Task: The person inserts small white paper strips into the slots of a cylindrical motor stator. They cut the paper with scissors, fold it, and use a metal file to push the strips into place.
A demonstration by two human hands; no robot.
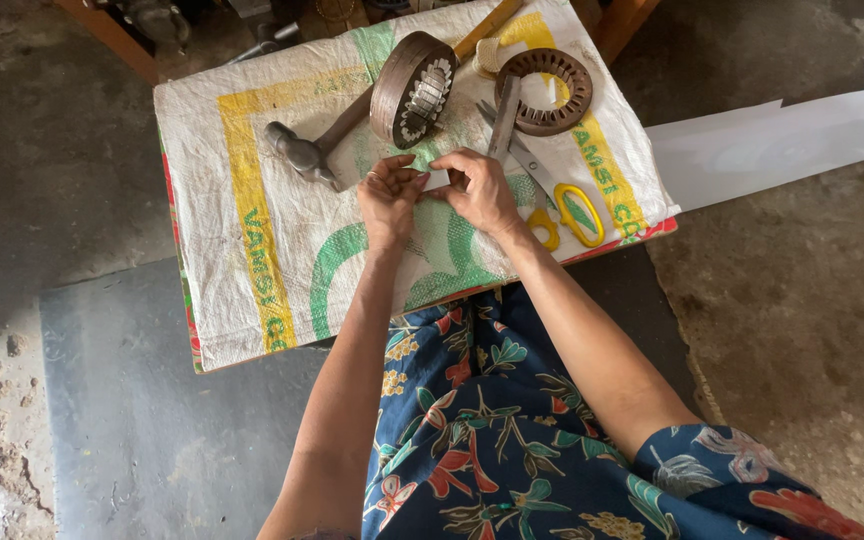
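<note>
My left hand (389,196) and my right hand (482,190) meet over a low table covered with a white, yellow and green woven sack (252,250). Between their fingertips they pinch a small white slip of paper (437,181), mostly hidden by the fingers. Just beyond the hands a round metal stator core (412,88) stands on its edge. A flat brown slotted ring (545,90) lies to its right. Yellow-handled scissors (552,195) rest right of my right hand.
A hammer (310,148) lies on the sack, left of the hands. A long white sheet (767,145) lies on the concrete floor at the right. A dark mat (152,400) sits under the table's near side. Wooden pieces and metal parts crowd the far edge.
</note>
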